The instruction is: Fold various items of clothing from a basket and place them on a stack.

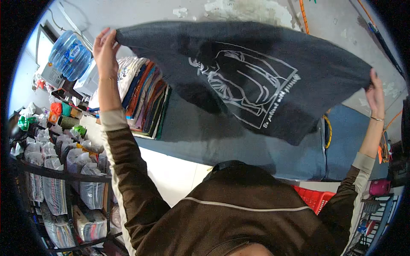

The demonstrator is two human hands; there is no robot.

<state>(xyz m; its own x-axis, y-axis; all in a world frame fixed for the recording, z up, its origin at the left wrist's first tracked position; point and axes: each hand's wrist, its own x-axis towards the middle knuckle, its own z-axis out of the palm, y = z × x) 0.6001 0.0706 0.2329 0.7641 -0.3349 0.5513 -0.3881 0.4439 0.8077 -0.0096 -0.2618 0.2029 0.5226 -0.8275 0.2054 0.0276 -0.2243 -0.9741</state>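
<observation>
A dark grey T-shirt-like garment point(173, 48) with a white line print and lettering hangs stretched out in the air between my raised arms. My left hand point(106, 48) pinches one corner of the cloth at the upper left. At the far right, my right hand point(375, 92) grips the opposite corner. The fabric sags in the middle above a blue-grey table surface point(205, 147) and hides part of it. Beside my left forearm stands a tall stack of folded, many-coloured clothes point(144, 99), with white printed garments point(129, 68) at one side.
A blue water bottle point(72, 56) sits on a dispenser at the upper left. Black shelving point(64, 175) on the left holds several plastic-wrapped bundles of clothes point(54, 188). A red plastic basket point(315, 198) is partly hidden behind my right arm. A yellow cord point(328, 131) hangs near the table.
</observation>
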